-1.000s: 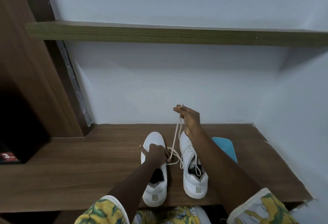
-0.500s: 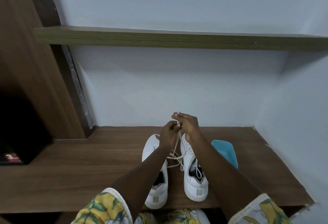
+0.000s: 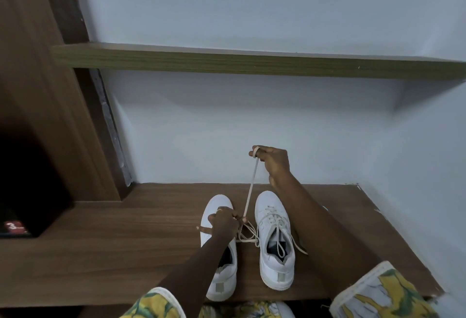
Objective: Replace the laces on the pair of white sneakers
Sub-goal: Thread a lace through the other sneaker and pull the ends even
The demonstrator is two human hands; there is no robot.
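Two white sneakers stand side by side on the wooden shelf, toes toward the wall. The right sneaker (image 3: 276,239) is laced with a cream lace, its ends hanging loose. Over the left sneaker (image 3: 219,280) my left hand (image 3: 224,224) grips a loose cream lace (image 3: 249,194) low down, near the shoe's tongue. My right hand (image 3: 273,161) is raised above the shoes and pinches the upper end of that lace, looped over a fingertip, so it runs taut between both hands. More slack of the lace lies coiled between the shoes.
The wooden shelf surface (image 3: 126,249) is bounded by a pale wall behind and on the right. An upper shelf (image 3: 252,62) runs overhead. A brown cabinet panel (image 3: 50,116) and a dark compartment stand at the left. My right arm mostly hides a blue object behind it.
My hands met above the shoes half a second ago; now my left hand has dropped back onto the left sneaker and my right hand has lifted, pulling the lace taut.
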